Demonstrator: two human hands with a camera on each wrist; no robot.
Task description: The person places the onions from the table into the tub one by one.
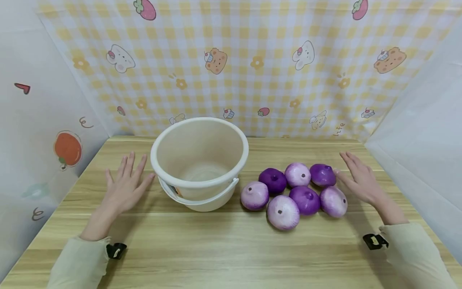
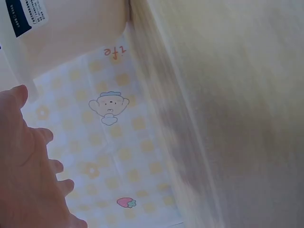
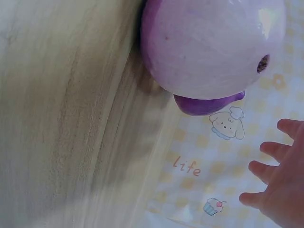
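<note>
A white bucket (image 1: pixel 202 192) stands upright left of the middle in the head view, its handle hanging down in front and its inside showing nothing. Beside it on the left, my left hand (image 1: pixel 124 184) is spread with fingers straight, thumb tip right at the bucket's side. Several onions lie grouped right of the bucket, some pale purple like this pale onion (image 1: pixel 283 212) and some dark purple like this dark onion (image 1: pixel 304 200). My right hand (image 1: pixel 361 180) is just right of the group, fingers extended and holding nothing, nearest to a dark purple onion (image 1: pixel 323 175) and a pale onion (image 3: pixel 209 47).
A wooden table (image 1: pixel 202 253) carries everything. Behind it hangs a yellow checked curtain (image 1: pixel 238 88) with cartoon prints, and white sheets (image 1: pixel 418 120) close off both sides. A label (image 2: pixel 28 14) shows on the bucket in the left wrist view.
</note>
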